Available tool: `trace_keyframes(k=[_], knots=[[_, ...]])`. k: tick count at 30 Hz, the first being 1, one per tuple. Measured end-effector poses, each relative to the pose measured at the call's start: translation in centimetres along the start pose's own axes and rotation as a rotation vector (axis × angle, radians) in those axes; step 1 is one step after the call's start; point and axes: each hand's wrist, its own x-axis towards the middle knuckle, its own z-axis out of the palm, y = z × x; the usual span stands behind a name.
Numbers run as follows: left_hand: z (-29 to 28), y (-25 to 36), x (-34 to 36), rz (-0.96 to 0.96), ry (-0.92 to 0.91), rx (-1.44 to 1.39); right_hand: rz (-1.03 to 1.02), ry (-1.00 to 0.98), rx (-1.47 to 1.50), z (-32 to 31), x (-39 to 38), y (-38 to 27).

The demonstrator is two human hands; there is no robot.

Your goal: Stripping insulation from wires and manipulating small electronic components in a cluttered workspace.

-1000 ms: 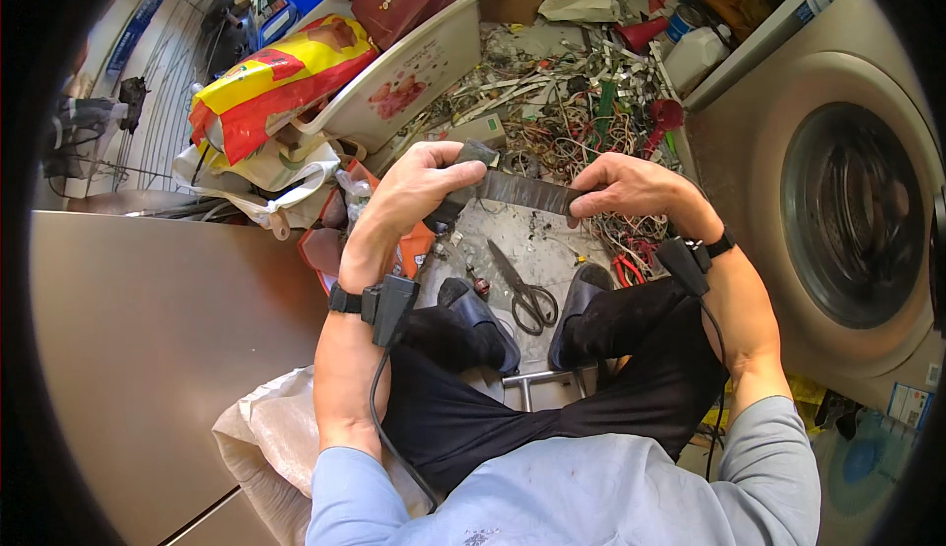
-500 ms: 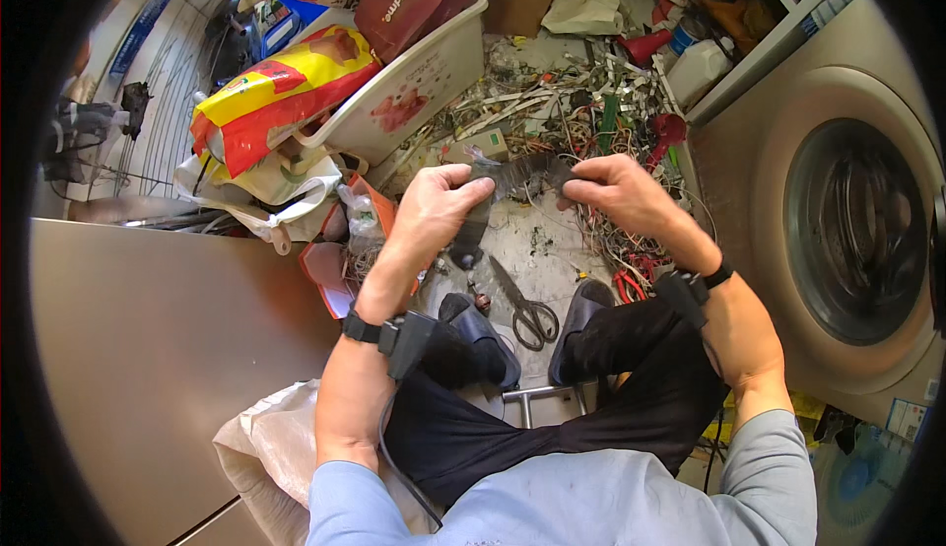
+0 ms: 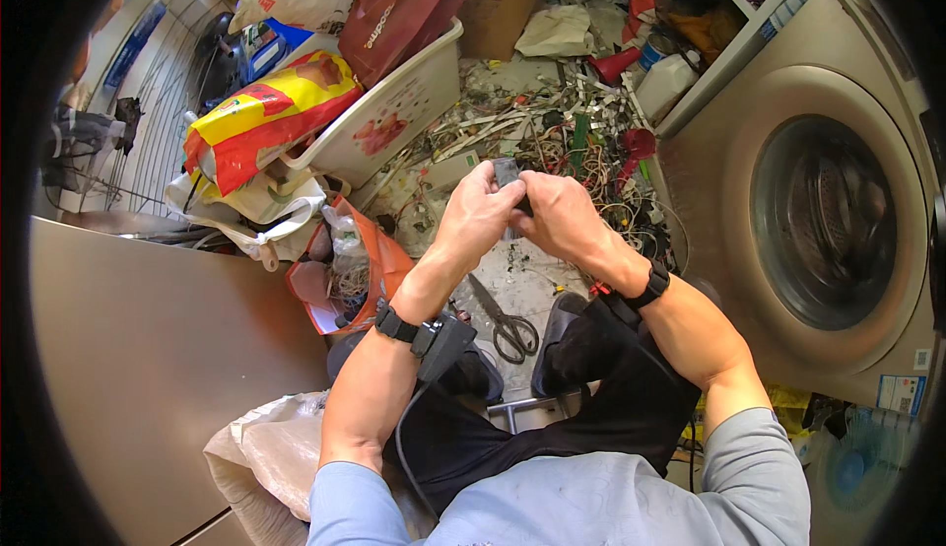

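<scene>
Both hands meet over the littered floor on a dark grey, flat strip-like piece (image 3: 506, 170), bunched up small; its exact kind does not show. My left hand (image 3: 473, 213) pinches it between thumb and fingers from the left. From the right, my right hand (image 3: 562, 213) has its curled fingers closed on the same piece, touching the left thumb. Much of the piece is hidden by the fingers. Below the hands, a pair of dark scissors (image 3: 514, 337) lies on the floor between my slippered feet.
Stripped wires and metal scraps (image 3: 552, 122) cover the floor ahead. An orange bag (image 3: 389, 260) with wire in it stands left of my hands. A white bin (image 3: 414, 88) holds bags. A washing machine (image 3: 709, 201) stands on the right, a flat metallic panel (image 3: 177, 349) on the left.
My hands have come together; the dark strip stretched between them is now gathered between the fingers. My right hand moved left. The view has shifted slightly.
</scene>
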Motion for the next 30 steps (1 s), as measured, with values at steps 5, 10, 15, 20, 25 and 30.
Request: trace_keyframes(k=[5, 10, 15, 20, 25, 30], knots=[[-0.2, 1.3, -0.2, 0.23, 0.013, 0.234, 0.185, -0.022, 0.508, -0.3, 0.6, 2.5], [-2.3, 3.3, -1.3, 0.316, 0.23, 0.385, 0.326, 0.034, 0.831, -2.2, 1.2, 5.1], [-4.7, 0.7, -0.3, -0.045, 0.108, 0.068, 0.292, 0.149, 1.072, -5.9, 2.1, 2.6], [-0.2, 1.6, -0.6, -0.237, -0.167, -0.61, 0.147, 0.069, 0.911, -7.8, 1.5, 1.3], [0.0, 2.5, -2.5, -0.113, -0.321, -0.848, -0.136, 0.181, 0.215, -5.0, 0.1, -5.4], [1.4, 2.2, -3.1, 0.033, -0.361, -0.878, -0.027, 0.068, -0.248, -4.5, -1.8, -6.3]])
